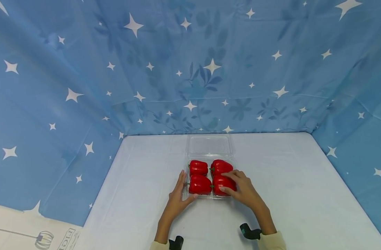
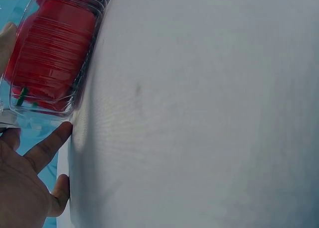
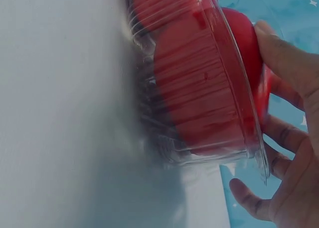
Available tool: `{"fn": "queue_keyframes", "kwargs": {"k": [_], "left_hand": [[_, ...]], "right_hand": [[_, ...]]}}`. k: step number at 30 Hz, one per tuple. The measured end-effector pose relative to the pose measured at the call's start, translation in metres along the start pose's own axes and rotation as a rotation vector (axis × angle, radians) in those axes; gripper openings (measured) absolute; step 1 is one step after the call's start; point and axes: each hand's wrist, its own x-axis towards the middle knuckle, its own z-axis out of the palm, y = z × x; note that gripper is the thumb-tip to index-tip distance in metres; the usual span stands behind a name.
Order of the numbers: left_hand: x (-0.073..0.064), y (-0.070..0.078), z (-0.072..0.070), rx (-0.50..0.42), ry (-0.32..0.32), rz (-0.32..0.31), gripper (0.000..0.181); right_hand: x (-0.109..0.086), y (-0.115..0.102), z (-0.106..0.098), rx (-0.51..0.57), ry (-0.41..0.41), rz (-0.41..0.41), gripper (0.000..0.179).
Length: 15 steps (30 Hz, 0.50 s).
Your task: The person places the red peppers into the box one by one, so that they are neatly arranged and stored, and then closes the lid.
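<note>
A clear plastic clamshell container (image 1: 213, 197) holds red bell peppers in two rows. The back row has a left pepper (image 1: 198, 168) and a right pepper (image 1: 220, 166). In front lie another left pepper (image 1: 200, 185) and the front-right bell pepper (image 1: 221, 182), their green stems turned left. My right hand (image 1: 245, 189) holds the front-right pepper between thumb and fingers; in the right wrist view it bulges above the container's rim. My left hand (image 1: 177, 201) rests along the container's left side, fingers extended and thumb at the front-left corner.
The container's hinged lid (image 1: 209, 145) lies folded back behind it. Under everything is a white-covered table (image 1: 140, 173). A blue star-patterned curtain (image 1: 190, 69) stands along the back and both sides. Black wrist cameras (image 1: 249, 232) sit on both wrists.
</note>
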Motion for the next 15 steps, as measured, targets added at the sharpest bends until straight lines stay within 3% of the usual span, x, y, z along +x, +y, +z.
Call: {"fn": "queue_keyframes", "kwargs": {"k": [9,15], "left_hand": [[0.0024,0.0001,0.0003,-0.013,0.004,-0.005,0.093],[0.0008,-0.0002,0.0011,-0.014,0.0,-0.009,0.093]], "right_hand": [[0.002,-0.0012,-0.0026,-0.079,0.01,-0.044,0.058],[0.0005,-0.0016,-0.0012,-0.086,-0.005,-0.024,0.058]]}}
